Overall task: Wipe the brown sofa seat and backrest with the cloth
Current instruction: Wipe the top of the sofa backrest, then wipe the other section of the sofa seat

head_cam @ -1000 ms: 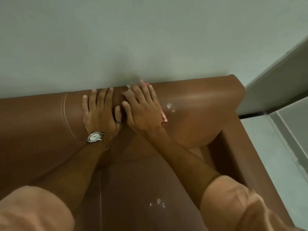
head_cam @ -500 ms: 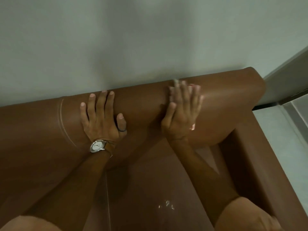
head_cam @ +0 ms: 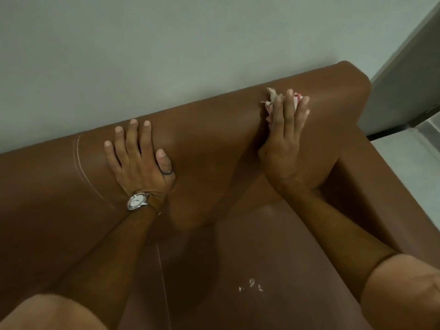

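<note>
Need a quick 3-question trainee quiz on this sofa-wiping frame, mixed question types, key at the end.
1. True or false: the left hand presses the cloth against the backrest.
2. Which wrist carries the watch? A) left B) right C) neither
3. Fill in: the small white specks lie on the sofa's ____.

Key:
1. False. The right hand presses the cloth near the backrest's top edge; the left hand lies flat and bare on the backrest.
2. A
3. seat
</note>
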